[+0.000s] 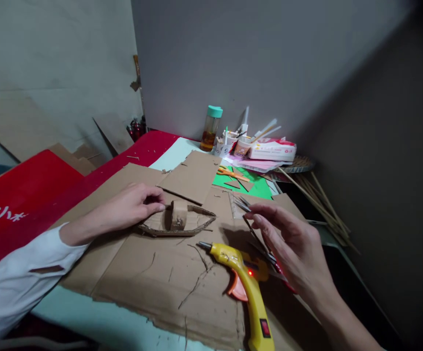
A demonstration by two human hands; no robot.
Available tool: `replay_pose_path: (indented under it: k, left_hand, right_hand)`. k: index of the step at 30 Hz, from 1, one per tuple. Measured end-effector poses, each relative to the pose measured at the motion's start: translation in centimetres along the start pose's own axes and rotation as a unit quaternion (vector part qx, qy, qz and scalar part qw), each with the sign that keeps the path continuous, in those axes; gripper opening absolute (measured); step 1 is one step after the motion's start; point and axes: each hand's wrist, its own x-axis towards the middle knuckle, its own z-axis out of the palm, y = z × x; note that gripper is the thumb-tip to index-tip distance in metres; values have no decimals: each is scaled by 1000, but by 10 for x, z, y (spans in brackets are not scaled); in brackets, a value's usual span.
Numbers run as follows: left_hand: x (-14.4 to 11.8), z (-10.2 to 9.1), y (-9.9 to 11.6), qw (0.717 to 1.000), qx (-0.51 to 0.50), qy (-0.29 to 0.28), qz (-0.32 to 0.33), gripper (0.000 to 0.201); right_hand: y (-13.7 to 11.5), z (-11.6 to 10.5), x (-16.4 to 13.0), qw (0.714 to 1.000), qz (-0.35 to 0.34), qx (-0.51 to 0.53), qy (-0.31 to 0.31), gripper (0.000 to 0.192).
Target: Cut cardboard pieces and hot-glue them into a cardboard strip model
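A small cardboard boat (200, 219) with a curved cardboard canopy (179, 215) over its middle rests on a large cardboard sheet (134, 265). At its left end, my left hand (138, 202) is closed with thumb and fingertips against the hull. My right hand (288, 239) is raised to the right of the boat, its fingers pinched on what look like metal tweezers (243, 203), tips pointing away. Partly hidden below that hand is a red-handled cutting tool (282, 277). A yellow hot glue gun (233, 256) lies in front, nozzle towards the boat, its red light on.
Behind the boat are a cardboard piece (194, 175), orange scissors (231, 172) and cut triangles on a green sheet (258, 187). Farther back stand a drink bottle (210, 129), cups of tools (242, 146) and a tissue pack (273, 150). Thin sticks (323, 207) lie right; a red box (28, 195) is left.
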Motion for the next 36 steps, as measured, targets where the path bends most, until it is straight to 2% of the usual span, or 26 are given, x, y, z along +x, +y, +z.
replay_pose_path:
  k: [6,11,15,20,24,27,30,33,36]
  left_hand:
    - [-1,-1,3,994,-31,100,-36,28]
    - [-1,0,6,975,-93,202,-27,28]
    - [0,5,15,960,-140,241,-31,25]
    - [1,21,28,958,-165,230,-34,27]
    - [0,38,48,963,-171,209,-23,26]
    - [-1,47,66,967,-177,185,-6,24]
    - [-3,52,80,969,-188,158,7,25]
    - [-5,55,84,969,-203,140,12,28]
    - [-7,56,82,949,-299,95,-12,29]
  right_hand:
    - [-1,0,0,999,-19,10,24,25]
    - [-3,4,-1,998,-9,39,47,23]
    - [-5,10,-1,995,-2,85,46,21]
    - [-2,17,4,980,38,193,10,31]
    - [-2,18,6,950,87,298,-44,46]
    - [-3,17,5,924,113,359,-69,42]
    - [1,14,7,905,120,402,-67,33]
    - [8,13,11,893,124,429,-60,31]
    - [11,14,14,885,133,441,-66,29]
